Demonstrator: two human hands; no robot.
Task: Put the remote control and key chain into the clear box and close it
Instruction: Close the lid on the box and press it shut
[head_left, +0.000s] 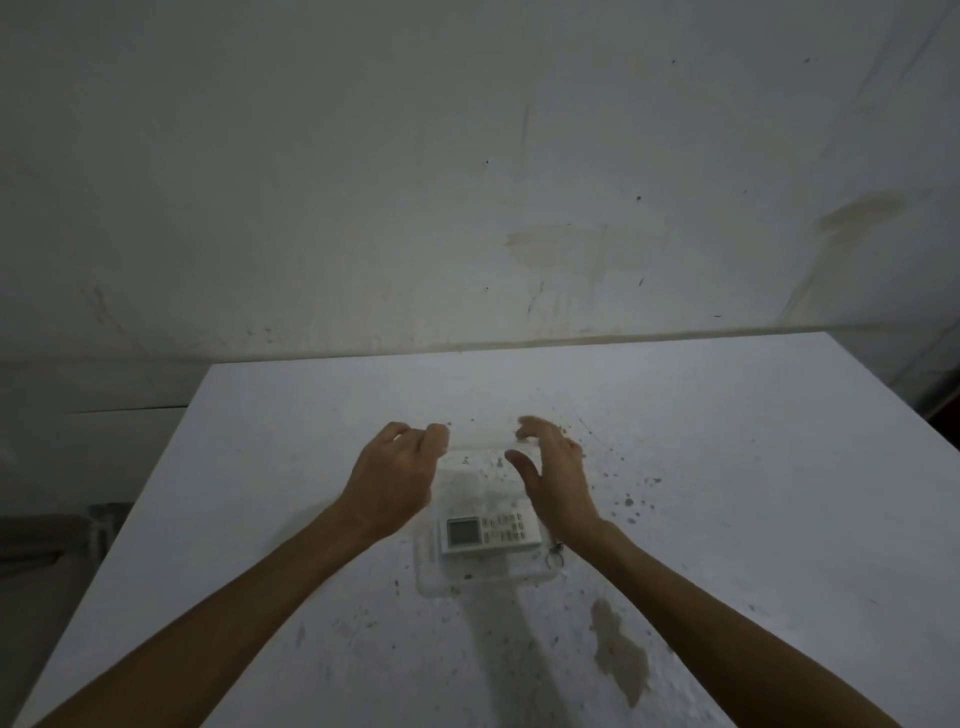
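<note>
A clear box (434, 582) sits in the middle of the white table. A white remote control (491, 532) lies inside it, screen to the left. The key chain (556, 555), a small metal ring with a dark piece, rests at the box's right edge; I cannot tell whether it is fully inside. The box's clear lid (478, 467) stands raised behind the remote. My left hand (395, 478) curls its fingers on the lid's upper left corner. My right hand (553, 478) has its thumb and fingers around the lid's upper right edge.
The white table (727, 467) is speckled with dark specks around the box, and a brownish stain (618, 649) lies to the near right. A stained wall rises just behind the table's far edge. The table's left edge drops off beside my left forearm.
</note>
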